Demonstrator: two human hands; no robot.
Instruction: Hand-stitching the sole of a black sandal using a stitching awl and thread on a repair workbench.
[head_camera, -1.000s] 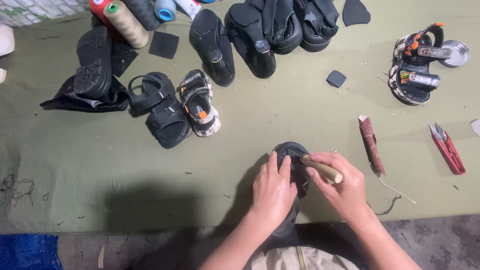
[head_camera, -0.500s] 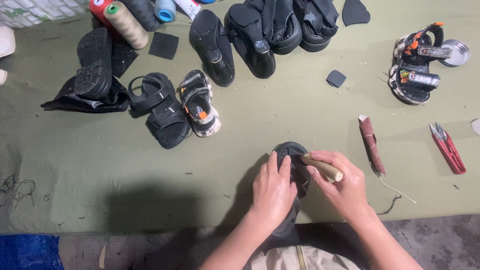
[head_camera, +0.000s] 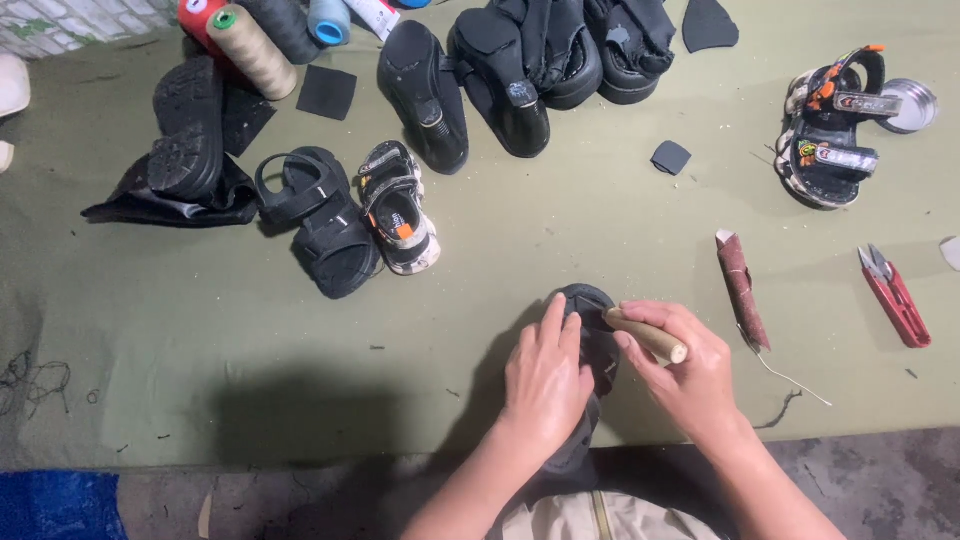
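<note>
**Tool on a dark shoe at the worktop's near edge**

The left hand lies flat over a dark rubber-soled shoe, fingers spread and pressing it down, grasping it rather than resting loose. The right hand is clenched around a short tool with a pale wooden handle, whose working end meets the shoe's upper; the tip itself is hidden. The shoe sits at the middle of the near edge of the olive cloth-covered worktop and partly overhangs it toward the person's lap.

As a judgement, the work on this shoe is in progress: the tool is engaged, and no finished seam or patch can be made out. Several other shoes lie untouched along the far edge, including a small black strap sandal and a black and orange child's sandal toward the far right corner.

Open room lies to the left of the hands, along the near left part of the worktop. To the right it is tighter: a brown rolled strip of abrasive paper lies near the right hand, and red-handled thread snips sit further out toward the right edge.
</note>
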